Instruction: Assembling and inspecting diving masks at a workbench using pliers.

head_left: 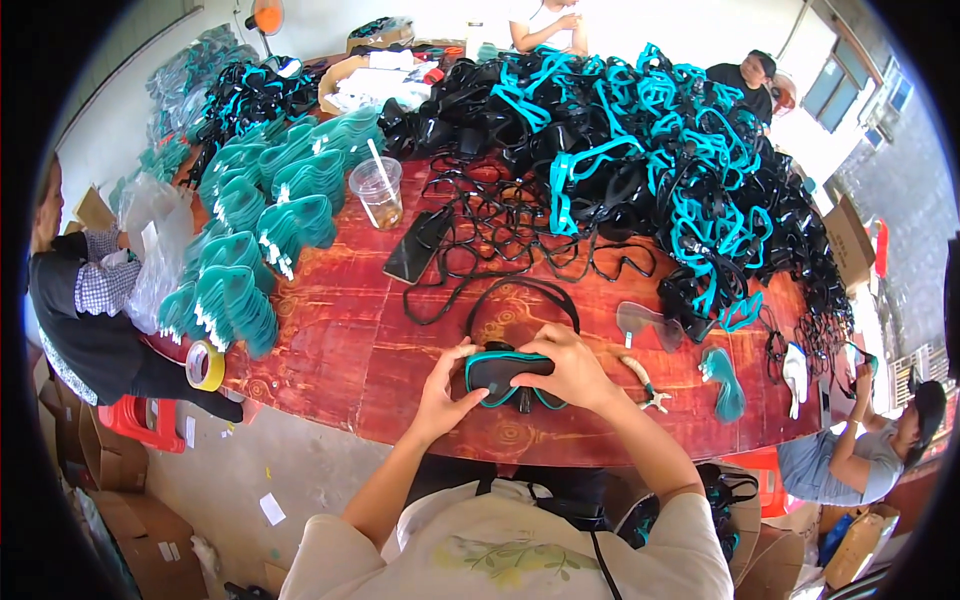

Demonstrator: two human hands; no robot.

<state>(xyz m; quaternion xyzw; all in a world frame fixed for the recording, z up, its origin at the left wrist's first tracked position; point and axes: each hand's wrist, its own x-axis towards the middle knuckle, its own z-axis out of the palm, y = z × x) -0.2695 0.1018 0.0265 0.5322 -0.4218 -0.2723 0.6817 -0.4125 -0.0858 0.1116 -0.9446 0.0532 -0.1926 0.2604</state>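
A diving mask (510, 371) with a dark lens and teal rim is held between my two hands just above the near edge of the red table. My left hand (446, 392) grips its left side, thumb along the lower rim. On the other side, my right hand (572, 372) is closed round the upper right corner, its thumb pressing on the lens face. The mask's black strap (522, 282) loops up beyond it on the table. Pliers (643, 384) lie right of my right hand. Farther right is a small stack of teal lenses (724, 386).
Piles of black masks and teal frames (640, 130) cover the far right. Fanned teal lens stacks (235, 290) stand left. A phone (418, 245), a plastic cup (378, 195), loose black straps (510, 225) and yellow tape (205, 366) share the table. Several people sit around it.
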